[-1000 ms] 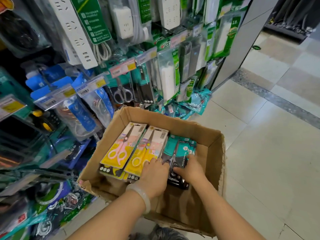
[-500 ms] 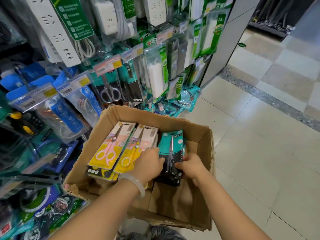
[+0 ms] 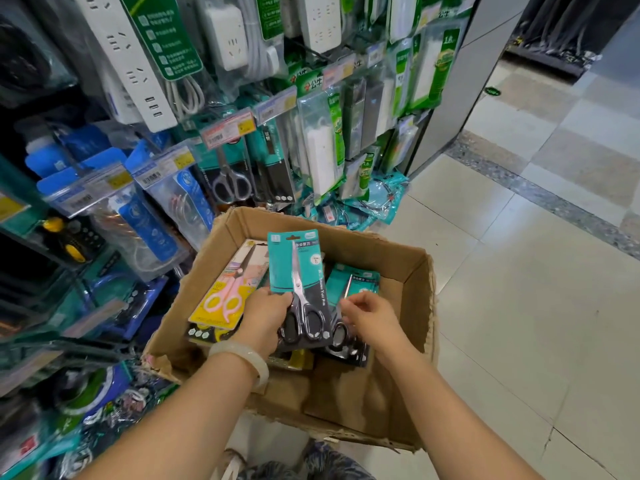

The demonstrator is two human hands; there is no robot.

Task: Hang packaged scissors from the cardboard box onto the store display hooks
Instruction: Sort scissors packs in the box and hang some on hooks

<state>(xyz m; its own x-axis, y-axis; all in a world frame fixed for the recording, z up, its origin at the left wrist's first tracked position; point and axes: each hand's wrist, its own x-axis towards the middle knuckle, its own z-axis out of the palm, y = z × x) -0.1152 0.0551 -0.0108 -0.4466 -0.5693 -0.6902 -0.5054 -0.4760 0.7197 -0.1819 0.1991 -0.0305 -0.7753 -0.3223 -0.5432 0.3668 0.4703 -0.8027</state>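
Left hand point(image 3: 265, 318), scissors pack point(image 3: 298, 271) above box point(image 3: 412, 268)

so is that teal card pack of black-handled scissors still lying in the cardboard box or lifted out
Lifted. The left hand grips the teal card pack of black-handled scissors upright above the packs lying in the brown cardboard box.

Bare forearms, no sleeves; pale jade-like bangle point(image 3: 246, 358) on L wrist; blue patterned clothing point(image 3: 311, 462) below.

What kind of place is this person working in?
Most likely a shop aisle, hardware or household goods. Packaged power strips hang on display hooks with price tags, and a cardboard box of packaged scissors sits on the tiled floor.
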